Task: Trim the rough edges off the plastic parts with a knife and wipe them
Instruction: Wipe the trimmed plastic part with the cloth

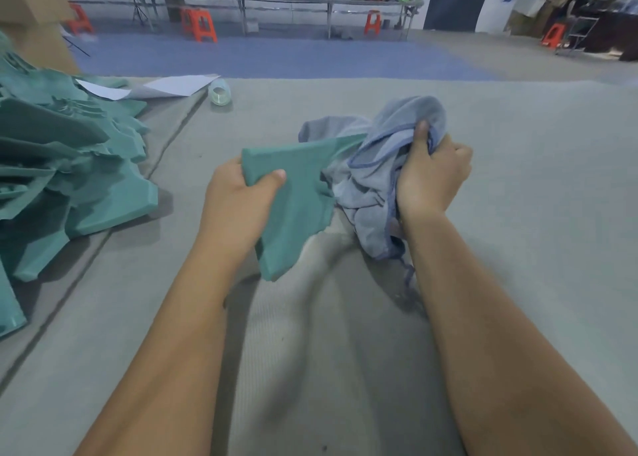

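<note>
Grey table (518, 214) carries a pile of green parts (69, 165) at left, paper (172, 85) and a tape roll (220, 93) behind it. Left hand (238, 200) grips one green part (297, 193) above the table, thumb on top. Right hand (431, 176) clutches a bunched grey-blue cloth (376, 176), which touches the part's right end.

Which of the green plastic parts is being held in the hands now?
The single green plastic part at centre, gripped by the left hand; the cloth in the right hand touches it. The others lie piled at left.

Head-worn view, facing forward-down, close over hands (331, 193)
</note>
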Available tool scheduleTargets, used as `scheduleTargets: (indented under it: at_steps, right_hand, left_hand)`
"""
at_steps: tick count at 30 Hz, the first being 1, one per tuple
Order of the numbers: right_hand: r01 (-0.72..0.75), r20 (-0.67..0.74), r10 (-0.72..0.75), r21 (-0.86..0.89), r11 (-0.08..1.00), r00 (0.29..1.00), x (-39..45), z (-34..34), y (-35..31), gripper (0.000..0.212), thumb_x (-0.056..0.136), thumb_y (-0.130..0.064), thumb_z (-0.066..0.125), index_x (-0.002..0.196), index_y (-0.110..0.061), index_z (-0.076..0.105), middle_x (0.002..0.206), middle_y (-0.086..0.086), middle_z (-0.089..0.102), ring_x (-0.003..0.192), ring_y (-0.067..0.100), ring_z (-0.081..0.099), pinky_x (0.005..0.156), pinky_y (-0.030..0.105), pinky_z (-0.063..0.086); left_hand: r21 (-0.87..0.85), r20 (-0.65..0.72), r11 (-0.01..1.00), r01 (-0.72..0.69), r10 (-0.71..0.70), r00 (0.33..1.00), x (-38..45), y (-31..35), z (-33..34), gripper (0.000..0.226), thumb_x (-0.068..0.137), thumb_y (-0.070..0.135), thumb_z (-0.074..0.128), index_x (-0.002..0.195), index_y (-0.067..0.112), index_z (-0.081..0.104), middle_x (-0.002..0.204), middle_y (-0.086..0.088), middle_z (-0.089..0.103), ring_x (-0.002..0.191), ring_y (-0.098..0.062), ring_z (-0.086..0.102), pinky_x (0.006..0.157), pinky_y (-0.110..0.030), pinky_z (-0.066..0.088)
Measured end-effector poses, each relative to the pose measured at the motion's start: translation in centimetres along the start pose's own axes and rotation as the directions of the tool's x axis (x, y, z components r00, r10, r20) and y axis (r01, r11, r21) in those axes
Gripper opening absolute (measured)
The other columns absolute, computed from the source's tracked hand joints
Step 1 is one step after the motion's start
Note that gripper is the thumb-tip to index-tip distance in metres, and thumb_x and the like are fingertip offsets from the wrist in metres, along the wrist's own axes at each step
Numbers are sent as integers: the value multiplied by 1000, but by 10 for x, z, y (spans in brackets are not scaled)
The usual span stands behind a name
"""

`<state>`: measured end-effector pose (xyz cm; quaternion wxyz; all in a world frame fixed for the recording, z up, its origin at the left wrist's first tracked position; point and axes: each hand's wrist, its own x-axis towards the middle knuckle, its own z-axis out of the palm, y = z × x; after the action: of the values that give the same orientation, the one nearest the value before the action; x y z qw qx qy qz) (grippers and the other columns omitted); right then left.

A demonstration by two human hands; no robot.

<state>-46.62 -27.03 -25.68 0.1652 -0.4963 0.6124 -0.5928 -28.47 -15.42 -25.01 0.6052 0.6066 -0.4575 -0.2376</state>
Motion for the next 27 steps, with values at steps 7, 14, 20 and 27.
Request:
scheduleTargets:
  at_steps: [7, 14, 20, 27]
  right_hand:
    - [-294, 97, 278, 370, 881, 956, -4, 1, -2, 26, 99, -26, 49, 75, -19, 54, 69, -6, 55, 60, 9, 53, 61, 27, 42]
    - [-44, 436, -199, 487, 872, 878, -12, 11, -21, 52, 89, -37, 55, 132, -56, 33, 117, 2, 45, 86, 20, 53, 70, 34, 47]
    - [526, 803, -313, -2, 850, 508, -55, 37, -10, 21, 99, -22, 50, 101, -18, 71, 124, 7, 60, 118, 22, 49, 102, 37, 31]
    - [-483, 684, 70, 435, 760, 726, -57, 11, -49, 39, 103, -31, 39, 83, -14, 68, 73, -2, 73, 58, 10, 64, 51, 21, 50]
  left_hand:
    - [-401, -115, 842, 361, -437, 892, 19, -24, -30, 6, 86, 9, 62, 89, 13, 64, 85, -6, 73, 65, -17, 70, 67, -35, 59]
    - [-737, -87, 599, 313, -543, 835, 22, -24, -31, 11, 93, 10, 52, 102, 12, 58, 88, -4, 72, 74, -18, 69, 52, -27, 57]
    - [-910, 85, 339, 236, -406, 910, 10, -9, 4, 16, 98, 7, 47, 94, 9, 62, 76, -4, 74, 72, -16, 71, 71, -33, 59]
    - [-924, 2, 363, 117, -301, 954, 2, 1, 24, 26, 92, -8, 51, 114, 5, 56, 93, -10, 71, 78, -19, 71, 65, -33, 59]
